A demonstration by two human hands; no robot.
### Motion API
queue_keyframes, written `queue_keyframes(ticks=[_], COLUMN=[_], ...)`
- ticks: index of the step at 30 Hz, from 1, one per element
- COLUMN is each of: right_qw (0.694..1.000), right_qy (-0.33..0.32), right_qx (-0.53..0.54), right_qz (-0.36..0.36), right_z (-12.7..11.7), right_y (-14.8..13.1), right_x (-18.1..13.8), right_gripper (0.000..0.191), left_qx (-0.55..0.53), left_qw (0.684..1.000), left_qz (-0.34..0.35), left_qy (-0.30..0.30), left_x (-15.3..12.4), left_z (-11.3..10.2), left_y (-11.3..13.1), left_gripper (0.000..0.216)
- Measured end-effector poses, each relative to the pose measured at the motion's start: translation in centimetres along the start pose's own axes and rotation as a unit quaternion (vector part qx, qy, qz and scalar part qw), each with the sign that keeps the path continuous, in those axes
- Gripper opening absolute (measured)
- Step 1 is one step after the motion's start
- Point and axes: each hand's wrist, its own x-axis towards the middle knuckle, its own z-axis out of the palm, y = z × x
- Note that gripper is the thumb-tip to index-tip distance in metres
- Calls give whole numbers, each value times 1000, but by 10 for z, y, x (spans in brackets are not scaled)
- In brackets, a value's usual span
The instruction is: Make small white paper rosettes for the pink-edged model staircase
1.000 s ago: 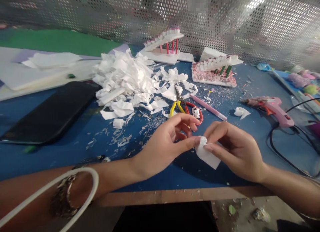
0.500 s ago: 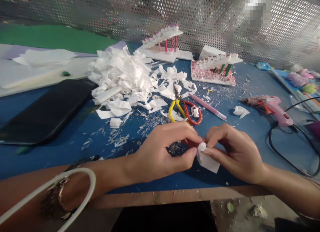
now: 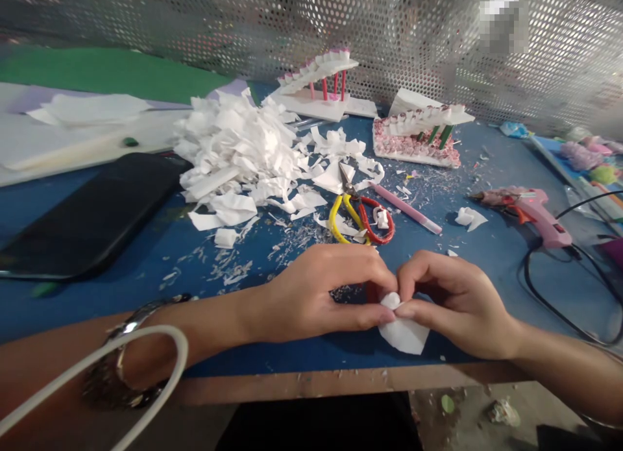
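My left hand (image 3: 321, 292) and my right hand (image 3: 455, 302) meet fingertip to fingertip over a small white paper piece (image 3: 402, 328) near the table's front edge. Both pinch its rolled top end, and the loose lower part hangs flat below my fingers. Just beyond my hands lie scissors (image 3: 357, 211) with one yellow and one red handle. A pink stick (image 3: 406, 207) lies next to them.
A heap of white paper scraps (image 3: 238, 152) covers the middle of the blue table (image 3: 146, 289). A black phone (image 3: 92, 214) lies at left, a pink glue gun (image 3: 528, 207) with black cable at right. Two small paper models (image 3: 418, 133) stand before a perforated screen.
Both hands have sunk a little toward the table's front edge, and their fingers have closed tighter on the top of the paper piece, curling it.
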Motion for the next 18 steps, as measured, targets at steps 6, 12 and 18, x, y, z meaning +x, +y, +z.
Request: queue_keyframes(ticks=[6, 12, 18], right_qw=[998, 989, 971], right_qy=[20, 49, 39], right_qx=[-37, -78, -148], right_qz=[-49, -111, -183], right_z=[-1, -4, -4], right_y=[0, 2, -1], right_x=[0, 2, 4], right_gripper=[5, 14, 21], left_qx=[5, 1, -10], left_qw=[1000, 996, 991], left_qz=[-25, -78, -114], left_qy=[-2, 53, 76], left_x=[1, 2, 1], left_z=[0, 3, 5], left_y=[1, 2, 0], left_gripper=[8, 10, 11])
